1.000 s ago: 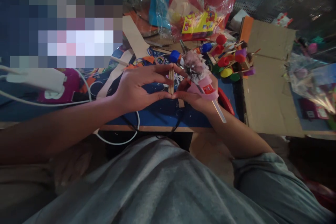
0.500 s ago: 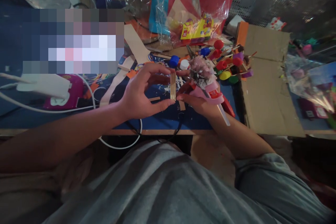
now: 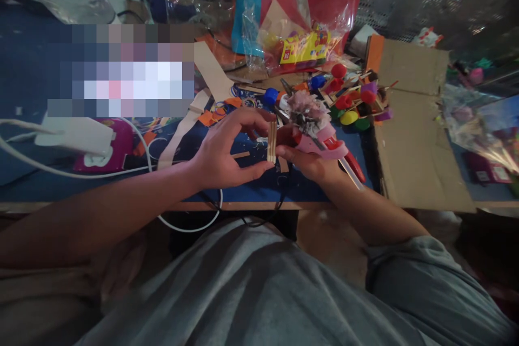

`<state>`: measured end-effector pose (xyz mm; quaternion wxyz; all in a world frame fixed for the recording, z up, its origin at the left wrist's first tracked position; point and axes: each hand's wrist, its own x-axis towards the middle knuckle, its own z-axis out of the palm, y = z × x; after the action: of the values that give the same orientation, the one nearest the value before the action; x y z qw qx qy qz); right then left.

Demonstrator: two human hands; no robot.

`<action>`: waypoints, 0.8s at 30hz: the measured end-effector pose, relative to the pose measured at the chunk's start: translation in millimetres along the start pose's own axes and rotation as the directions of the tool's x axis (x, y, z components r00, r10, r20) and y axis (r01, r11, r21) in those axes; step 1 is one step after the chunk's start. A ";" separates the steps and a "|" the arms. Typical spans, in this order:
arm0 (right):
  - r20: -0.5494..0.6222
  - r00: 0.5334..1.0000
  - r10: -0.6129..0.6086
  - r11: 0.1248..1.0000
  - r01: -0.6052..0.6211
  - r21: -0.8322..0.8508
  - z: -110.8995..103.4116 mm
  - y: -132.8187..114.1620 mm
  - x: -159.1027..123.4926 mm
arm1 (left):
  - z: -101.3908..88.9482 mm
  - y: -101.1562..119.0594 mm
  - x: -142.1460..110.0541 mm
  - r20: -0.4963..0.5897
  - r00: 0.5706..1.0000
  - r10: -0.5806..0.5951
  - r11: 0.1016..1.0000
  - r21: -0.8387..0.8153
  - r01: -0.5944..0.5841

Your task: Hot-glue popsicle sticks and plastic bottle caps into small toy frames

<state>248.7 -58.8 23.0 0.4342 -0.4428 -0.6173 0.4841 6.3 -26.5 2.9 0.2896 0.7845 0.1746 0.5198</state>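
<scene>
My left hand (image 3: 225, 148) pinches a small flat stack of wooden craft sticks (image 3: 272, 143) on end, thumb at the bottom and fingers at the top. On the stack's other side is my right hand (image 3: 302, 161), its thumb close to the sticks' edge. A pink glue gun (image 3: 330, 146) with red parts lies across my right hand and hides most of its fingers. From its back a clear glue stick (image 3: 352, 174) juts over the wrist. A fluffy pinkish-grey clump (image 3: 308, 111) covers the gun's front end. Behind the wrist shows a red handle (image 3: 356, 166).
Bottle caps and sticks form a colourful cluster (image 3: 354, 97) beyond my right hand. A cardboard sheet (image 3: 417, 140) lies to the right. At the left, a white plug adapter (image 3: 75, 135) sits on a magenta power strip (image 3: 121, 140) with cables. Clear plastic packets (image 3: 304, 27) lie at the back.
The stick stack has shifted slightly right and tilted a little. My right thumb now sits slightly apart from its edge. The glue gun has turned slightly, its tail shifting right.
</scene>
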 end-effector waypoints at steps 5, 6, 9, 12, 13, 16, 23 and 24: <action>0.155 0.986 0.052 0.998 -0.047 -0.037 -0.7 -9.6 6.8 | -1.5 1.1 2.8 0.047 0.998 0.048 0.997 0.054 -0.051; 0.165 0.984 0.065 0.997 -0.057 -0.051 -1.5 -12.3 7.3 | -2.3 0.9 3.6 0.056 0.997 0.053 0.996 0.074 -0.057; 0.150 0.985 0.090 0.994 -0.079 -0.080 -1.4 -17.9 6.8 | -4.0 0.1 6.0 0.065 0.994 0.088 0.990 0.106 -0.095; 0.109 0.989 0.098 0.995 -0.093 -0.047 2.4 -18.0 5.0 | -3.8 -0.2 6.5 0.062 0.992 0.106 0.987 0.114 -0.113; 0.086 0.992 0.096 0.995 -0.094 -0.035 3.7 -17.0 4.4 | -3.3 0.0 6.1 0.059 0.994 0.091 0.989 0.114 -0.097; 0.031 0.997 0.073 0.997 -0.071 -0.039 5.4 -11.2 2.3 | -1.1 1.2 3.9 0.043 0.999 0.016 0.998 0.066 -0.019; 0.057 0.998 0.042 0.999 -0.042 0.002 1.8 -1.7 -0.5 | 1.5 2.1 1.9 0.026 0.998 -0.056 0.998 -0.034 0.057; 0.073 0.996 0.057 0.998 -0.058 0.010 2.1 -3.4 -0.1 | 1.4 2.2 2.2 0.027 0.998 -0.055 0.998 -0.040 0.056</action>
<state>246.3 -59.8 26.0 0.4002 -0.4398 -0.6167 0.5159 8.5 -27.3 5.4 0.3219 0.7800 0.1821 0.5049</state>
